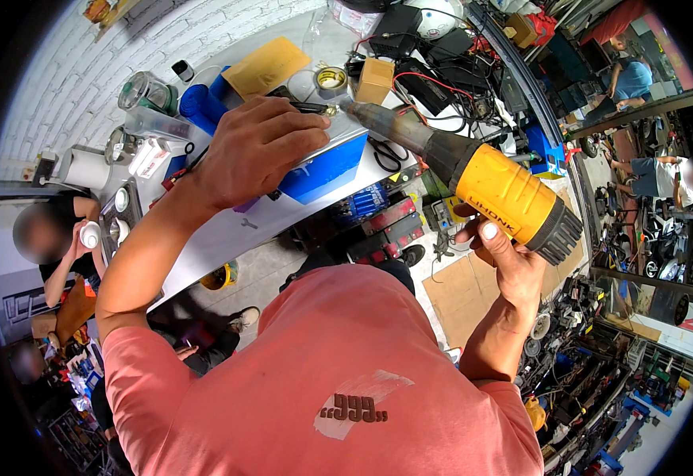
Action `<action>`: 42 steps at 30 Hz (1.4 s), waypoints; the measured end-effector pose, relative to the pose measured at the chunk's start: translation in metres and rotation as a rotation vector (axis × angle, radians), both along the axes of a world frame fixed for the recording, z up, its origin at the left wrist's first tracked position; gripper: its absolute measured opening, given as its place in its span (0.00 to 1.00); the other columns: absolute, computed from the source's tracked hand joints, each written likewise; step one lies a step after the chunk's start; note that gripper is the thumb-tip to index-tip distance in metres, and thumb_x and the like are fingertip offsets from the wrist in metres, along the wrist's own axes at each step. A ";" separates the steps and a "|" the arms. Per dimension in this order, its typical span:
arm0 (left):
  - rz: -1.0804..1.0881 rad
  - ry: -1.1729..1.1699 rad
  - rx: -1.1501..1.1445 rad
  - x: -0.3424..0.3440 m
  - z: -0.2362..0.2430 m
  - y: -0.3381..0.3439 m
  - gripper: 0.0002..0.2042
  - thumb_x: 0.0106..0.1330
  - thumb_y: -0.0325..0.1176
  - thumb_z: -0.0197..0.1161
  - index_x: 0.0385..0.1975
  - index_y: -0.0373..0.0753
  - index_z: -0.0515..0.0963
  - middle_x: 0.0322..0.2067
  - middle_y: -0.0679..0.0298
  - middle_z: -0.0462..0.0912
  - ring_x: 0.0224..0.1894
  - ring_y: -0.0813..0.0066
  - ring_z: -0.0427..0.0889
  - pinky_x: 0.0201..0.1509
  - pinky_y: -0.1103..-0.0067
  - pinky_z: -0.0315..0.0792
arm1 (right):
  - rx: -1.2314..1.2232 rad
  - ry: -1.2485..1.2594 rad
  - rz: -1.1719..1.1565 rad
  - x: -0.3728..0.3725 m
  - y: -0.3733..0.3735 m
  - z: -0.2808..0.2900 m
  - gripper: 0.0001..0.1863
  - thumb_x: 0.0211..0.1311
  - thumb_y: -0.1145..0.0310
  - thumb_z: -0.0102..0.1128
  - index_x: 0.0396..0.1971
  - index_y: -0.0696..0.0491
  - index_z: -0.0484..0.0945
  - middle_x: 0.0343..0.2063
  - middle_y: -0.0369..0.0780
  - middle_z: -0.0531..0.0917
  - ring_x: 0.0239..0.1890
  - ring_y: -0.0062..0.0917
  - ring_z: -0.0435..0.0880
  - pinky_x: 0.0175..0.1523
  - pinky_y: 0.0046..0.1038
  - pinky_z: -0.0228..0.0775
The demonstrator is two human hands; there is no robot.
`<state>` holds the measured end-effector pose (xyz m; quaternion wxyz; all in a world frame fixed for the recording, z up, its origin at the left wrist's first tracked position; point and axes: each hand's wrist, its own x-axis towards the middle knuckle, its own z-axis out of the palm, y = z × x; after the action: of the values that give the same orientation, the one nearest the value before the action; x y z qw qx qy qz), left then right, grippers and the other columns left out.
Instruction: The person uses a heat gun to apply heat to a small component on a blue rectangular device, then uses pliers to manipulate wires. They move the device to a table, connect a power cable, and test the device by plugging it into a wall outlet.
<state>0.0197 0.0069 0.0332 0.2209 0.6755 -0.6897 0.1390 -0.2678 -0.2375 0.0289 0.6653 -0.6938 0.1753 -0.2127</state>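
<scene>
My left hand (264, 141) is closed at a small dark cable with a metal end (320, 109), above a blue box (323, 170) at the bench's front edge. My right hand (496, 254) grips a yellow-and-black heat gun (509, 194), its metal nozzle (370, 117) pointing at that cable end, close to my left fingertips; whether they touch is unclear. Black-handled scissors (386, 157) lie beside the blue box.
The white bench (227, 238) holds a tan envelope (265, 65), tape roll (331, 79), cardboard box (375, 79), blue cylinders (200, 107) and tangled electronics (427, 86). A person (69, 250) holds a white object at left; others sit at right. Cardboard (458, 301) covers the floor.
</scene>
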 end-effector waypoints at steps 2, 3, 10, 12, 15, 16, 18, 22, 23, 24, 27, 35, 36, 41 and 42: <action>0.004 0.020 0.024 -0.001 0.001 0.003 0.09 0.66 0.29 0.68 0.44 0.40 0.81 0.49 0.60 0.88 0.49 0.57 0.87 0.60 0.57 0.79 | 0.007 0.007 -0.007 0.000 0.000 0.001 0.24 0.70 0.61 0.69 0.60 0.59 0.78 0.44 0.48 0.89 0.32 0.25 0.89 0.27 0.19 0.72; 0.006 0.033 0.037 -0.001 0.001 0.004 0.09 0.66 0.29 0.68 0.44 0.39 0.81 0.50 0.60 0.88 0.49 0.57 0.87 0.61 0.57 0.79 | 0.011 0.011 -0.011 -0.001 0.001 0.001 0.24 0.70 0.61 0.69 0.60 0.59 0.78 0.44 0.48 0.89 0.32 0.25 0.89 0.27 0.19 0.72; 0.016 0.020 0.068 -0.002 0.001 0.009 0.10 0.65 0.29 0.69 0.45 0.39 0.80 0.51 0.59 0.87 0.52 0.57 0.86 0.65 0.56 0.77 | 0.135 -0.005 0.061 -0.005 -0.005 0.002 0.23 0.67 0.74 0.70 0.60 0.61 0.77 0.48 0.47 0.87 0.42 0.30 0.89 0.47 0.32 0.85; 0.021 -0.019 0.078 -0.002 0.002 0.010 0.12 0.64 0.28 0.69 0.46 0.38 0.79 0.52 0.58 0.86 0.52 0.55 0.86 0.65 0.57 0.77 | 0.137 -0.010 0.051 -0.006 -0.005 0.001 0.23 0.67 0.74 0.71 0.60 0.61 0.77 0.48 0.47 0.87 0.41 0.30 0.89 0.47 0.32 0.85; 0.036 -0.043 0.094 -0.004 0.004 0.014 0.13 0.63 0.26 0.68 0.47 0.38 0.79 0.53 0.57 0.86 0.52 0.52 0.86 0.62 0.59 0.79 | 0.154 0.012 0.048 -0.007 -0.004 0.003 0.23 0.67 0.73 0.71 0.60 0.61 0.77 0.48 0.46 0.87 0.41 0.30 0.89 0.47 0.31 0.85; 0.042 -0.045 0.100 -0.005 0.005 0.015 0.14 0.62 0.25 0.68 0.47 0.37 0.79 0.53 0.56 0.85 0.51 0.51 0.86 0.61 0.60 0.80 | 0.159 0.014 0.051 -0.007 -0.004 0.004 0.24 0.67 0.73 0.71 0.60 0.61 0.77 0.48 0.46 0.87 0.41 0.30 0.89 0.47 0.31 0.85; 0.044 -0.055 0.060 -0.002 0.003 0.017 0.14 0.62 0.23 0.67 0.48 0.37 0.79 0.53 0.55 0.85 0.51 0.50 0.86 0.58 0.61 0.81 | 0.169 0.016 0.058 -0.007 -0.004 0.004 0.24 0.67 0.73 0.71 0.61 0.61 0.77 0.48 0.46 0.87 0.41 0.29 0.89 0.47 0.31 0.85; 0.035 -0.051 -0.019 0.002 -0.001 0.015 0.14 0.62 0.21 0.65 0.48 0.36 0.79 0.52 0.52 0.85 0.50 0.50 0.86 0.52 0.63 0.83 | 0.157 0.022 0.055 -0.007 -0.003 0.003 0.24 0.67 0.72 0.71 0.61 0.61 0.76 0.48 0.46 0.88 0.41 0.29 0.89 0.48 0.31 0.84; 0.035 -0.046 -0.028 0.002 -0.001 0.014 0.14 0.62 0.21 0.65 0.48 0.36 0.79 0.51 0.52 0.85 0.49 0.50 0.86 0.52 0.63 0.83 | 0.159 0.021 0.056 -0.007 -0.002 0.003 0.24 0.68 0.72 0.71 0.61 0.61 0.76 0.48 0.46 0.88 0.40 0.29 0.89 0.48 0.31 0.84; 0.034 -0.040 -0.037 0.003 -0.002 0.014 0.15 0.62 0.20 0.65 0.48 0.36 0.79 0.50 0.52 0.85 0.49 0.50 0.86 0.51 0.64 0.83 | 0.161 0.020 0.057 -0.006 -0.002 0.003 0.24 0.68 0.72 0.71 0.61 0.61 0.76 0.48 0.46 0.88 0.40 0.29 0.89 0.48 0.31 0.84; 0.036 -0.031 -0.057 0.002 0.000 0.014 0.14 0.63 0.20 0.65 0.48 0.36 0.80 0.49 0.52 0.85 0.48 0.51 0.87 0.50 0.65 0.83 | 0.143 0.031 0.056 -0.007 -0.003 0.002 0.24 0.68 0.73 0.71 0.61 0.61 0.76 0.48 0.46 0.88 0.41 0.29 0.89 0.48 0.31 0.84; 0.062 0.152 -0.079 0.000 -0.006 0.014 0.11 0.68 0.21 0.66 0.48 0.38 0.81 0.48 0.53 0.84 0.44 0.54 0.87 0.45 0.68 0.82 | 0.144 0.019 0.046 -0.007 -0.003 0.003 0.24 0.68 0.73 0.71 0.61 0.61 0.76 0.48 0.47 0.88 0.40 0.30 0.90 0.47 0.31 0.84; 0.058 0.147 -0.082 0.000 -0.007 0.014 0.11 0.68 0.21 0.66 0.48 0.38 0.81 0.48 0.53 0.84 0.44 0.54 0.87 0.44 0.68 0.82 | 0.139 0.023 0.042 -0.006 -0.003 0.003 0.24 0.68 0.73 0.71 0.60 0.61 0.76 0.48 0.47 0.88 0.40 0.30 0.90 0.47 0.31 0.84; 0.047 0.165 -0.080 -0.002 -0.006 0.013 0.12 0.66 0.20 0.66 0.48 0.38 0.80 0.46 0.54 0.83 0.42 0.55 0.86 0.43 0.68 0.81 | 0.124 0.010 0.041 -0.005 -0.003 0.003 0.24 0.67 0.73 0.71 0.60 0.62 0.76 0.47 0.47 0.88 0.39 0.29 0.90 0.46 0.30 0.84; 0.044 0.176 -0.078 -0.002 -0.006 0.013 0.13 0.64 0.20 0.66 0.47 0.38 0.80 0.45 0.55 0.82 0.41 0.56 0.85 0.43 0.68 0.81 | 0.121 0.009 0.043 -0.005 -0.003 0.003 0.24 0.67 0.73 0.71 0.60 0.62 0.76 0.47 0.47 0.88 0.39 0.28 0.90 0.45 0.29 0.84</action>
<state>0.0176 0.0194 0.0269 0.3034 0.6911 -0.6466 0.1108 -0.2727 -0.2404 0.0318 0.7096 -0.6570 0.1756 -0.1844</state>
